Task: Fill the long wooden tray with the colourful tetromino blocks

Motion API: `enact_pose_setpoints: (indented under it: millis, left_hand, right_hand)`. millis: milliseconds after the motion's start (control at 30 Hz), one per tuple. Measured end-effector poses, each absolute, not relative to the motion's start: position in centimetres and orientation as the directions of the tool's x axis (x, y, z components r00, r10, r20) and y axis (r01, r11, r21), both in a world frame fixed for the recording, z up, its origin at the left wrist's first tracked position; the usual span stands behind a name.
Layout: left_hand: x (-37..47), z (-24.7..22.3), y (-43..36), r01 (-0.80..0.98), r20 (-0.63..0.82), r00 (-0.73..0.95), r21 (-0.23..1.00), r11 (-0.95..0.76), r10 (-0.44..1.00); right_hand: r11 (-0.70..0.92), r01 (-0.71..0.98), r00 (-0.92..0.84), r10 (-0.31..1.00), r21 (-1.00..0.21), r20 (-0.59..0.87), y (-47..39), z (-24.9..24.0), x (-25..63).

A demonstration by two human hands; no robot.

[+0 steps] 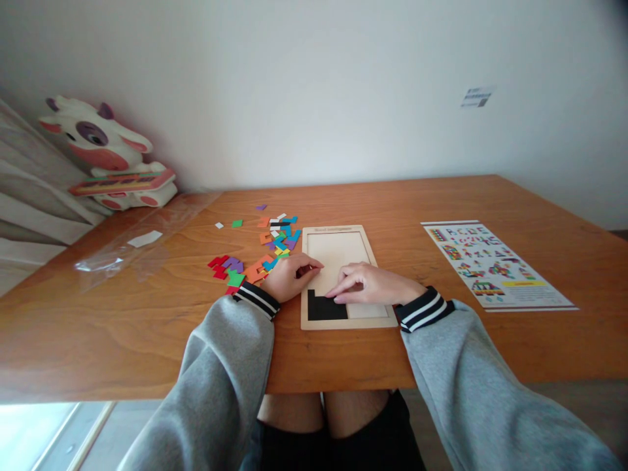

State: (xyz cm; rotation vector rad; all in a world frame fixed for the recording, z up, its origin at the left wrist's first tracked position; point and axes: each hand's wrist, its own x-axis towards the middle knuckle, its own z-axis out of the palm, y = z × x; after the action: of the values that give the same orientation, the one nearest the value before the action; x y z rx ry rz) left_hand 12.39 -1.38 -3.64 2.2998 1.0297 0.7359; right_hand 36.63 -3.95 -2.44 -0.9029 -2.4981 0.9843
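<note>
A wooden puzzle tray (307,322) lies flat on the table, with black pieces (326,309) in its near left corner. My right hand (366,284) rests over the tray, its fingertips at the upper edge of the black pieces. Its fingers are stretched and slightly apart, with nothing visible in them. My left hand (293,275) lies across the tray's left edge, thumb and fingers drawn together near the tray's middle; whatever they may hold is too small to make out. Colourful puzzle pieces (236,277) are scattered just left of the tray.
A printed instruction sheet (495,268) lies on the wooden table (147,333) at the right. Clear plastic wrapping (118,252) is spread at the left, near a cow-shaped toy (115,157) with a keyboard. The wall stands behind the table.
</note>
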Motion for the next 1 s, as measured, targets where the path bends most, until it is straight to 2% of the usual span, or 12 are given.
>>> enact_pose_setpoints:
  millis: [100,233,367,467,567,700,867,1000]
  left_hand:
    - [12.4,-3.7,-1.4,0.512,0.26,0.56,0.637,-0.576,0.786]
    - [12.5,-3.7,-1.6,0.521,0.311,0.545,0.602,-0.605,0.779]
    - [12.3,-4.0,-0.8,0.634,0.461,0.442,0.446,-0.632,0.769]
    - [11.5,-4.4,0.6,0.798,0.501,0.273,0.358,-0.484,0.821]
    - [10.6,-4.6,2.2,0.885,0.454,0.166,0.322,-0.336,0.875]
    - [10.3,-4.3,3.5,0.909,0.354,0.229,0.255,-0.329,0.907]
    - [10.5,-3.9,4.1,0.944,0.147,0.242,0.192,-0.267,0.959]
    - [10.1,-4.0,4.1,0.947,0.212,0.229,0.176,-0.268,0.95]
  right_hand:
    - [0.543,0.442,-0.739,0.671,-0.714,0.054,-4.0,-2.5,36.5]
    - [0.397,0.471,-0.593,0.804,-0.788,0.051,-4.0,-2.8,35.9]
    - [0.363,0.499,-0.511,0.857,-0.787,0.071,-3.9,-3.1,35.7]
    - [0.371,0.52,-0.502,0.861,-0.769,0.075,-3.8,-3.3,35.7]
    - [0.374,0.523,-0.502,0.861,-0.766,0.077,-3.8,-3.4,35.6]
    - [0.369,0.523,-0.506,0.86,-0.768,0.069,-3.9,-3.4,35.4]
    - [0.346,0.53,-0.496,0.867,-0.774,0.047,-3.9,-3.5,35.4]
    - [0.346,0.537,-0.499,0.866,-0.769,0.042,-3.9,-3.5,35.5]
